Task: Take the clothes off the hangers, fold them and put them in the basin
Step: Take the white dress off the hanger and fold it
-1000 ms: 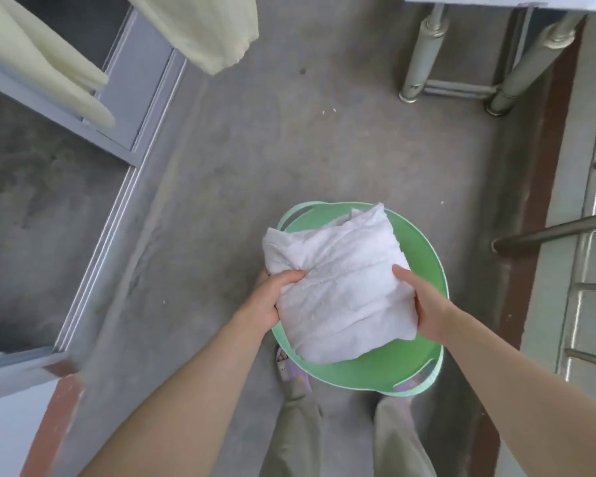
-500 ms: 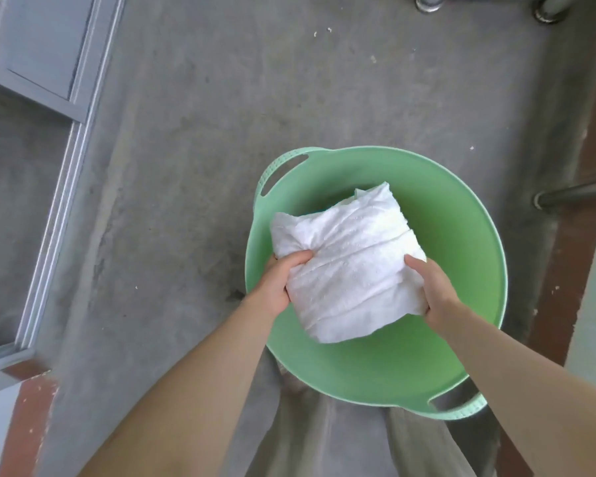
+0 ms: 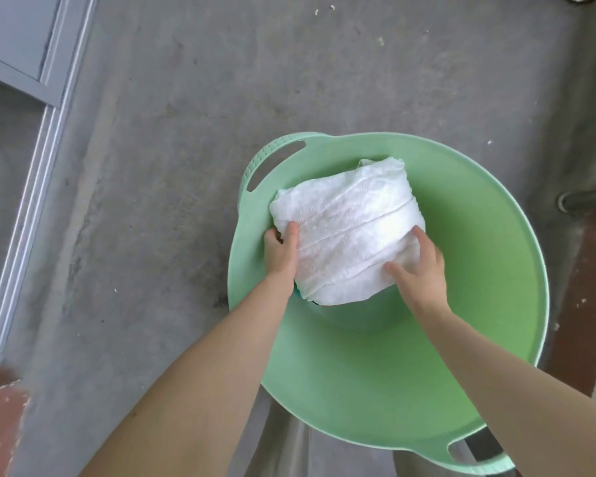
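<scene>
Gripping the left edge of the folded white cloth (image 3: 348,228): left hand (image 3: 278,253), thumb on top. I see the cloth inside the green basin (image 3: 427,380), near its left handle. Right hand (image 3: 424,275) presses its right side, thumb and forefinger spread flat.

folded cloth (image 3: 348,232) in basin (image 3: 461,339), basin on floor (image 3: 186,98)
</scene>
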